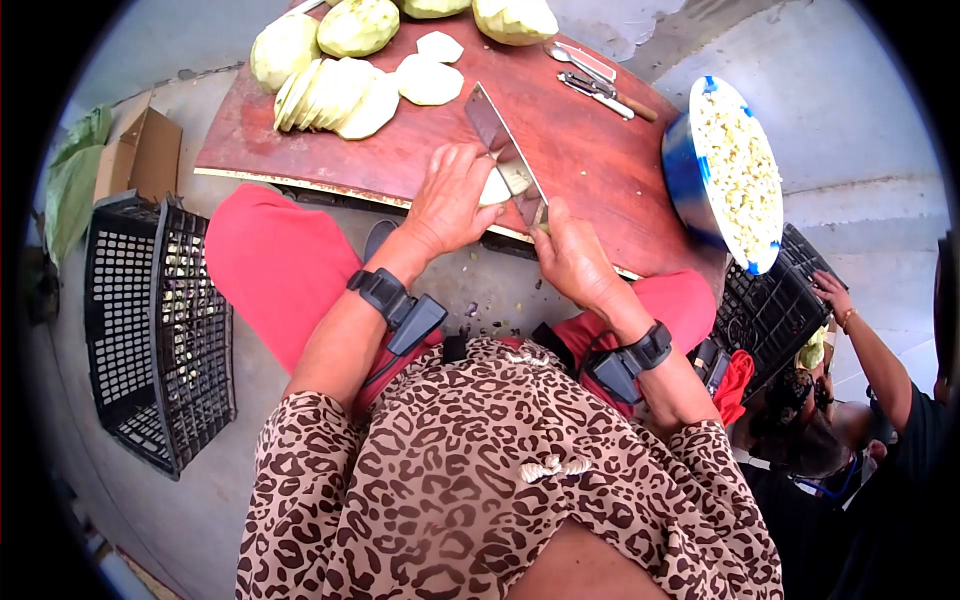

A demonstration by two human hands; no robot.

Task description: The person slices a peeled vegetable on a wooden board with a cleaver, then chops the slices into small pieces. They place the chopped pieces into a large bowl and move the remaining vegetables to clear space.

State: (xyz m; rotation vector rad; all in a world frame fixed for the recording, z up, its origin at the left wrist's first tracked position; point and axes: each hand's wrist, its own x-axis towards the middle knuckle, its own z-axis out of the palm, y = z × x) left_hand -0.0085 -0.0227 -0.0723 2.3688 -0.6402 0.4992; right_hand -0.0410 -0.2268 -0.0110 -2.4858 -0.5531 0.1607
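My right hand (pixel 577 258) is closed around the handle of a cleaver (pixel 492 127), its broad blade standing on the red wooden table (pixel 590 170) near the front edge. Against the blade's left side, my left hand (pixel 452 197) presses down on a pale eggplant piece (pixel 494 188) with its fingers bent. Part of that piece is hidden behind the fingers and blade. Farther back on the left lies a fanned stack of eggplant slices (pixel 335 95), with two loose slices (pixel 430 80) beside it. Whole peeled eggplants (pixel 358 25) sit behind them.
A blue-and-white basin (pixel 690 185) of diced pieces tilts at the table's right side. A peeler (pixel 597 95) and spoon (pixel 560 53) lie at the back. Black crates (pixel 160 330) and a cardboard box (pixel 145 150) stand left. Another person's hand (pixel 830 293) touches the right crate (pixel 775 300).
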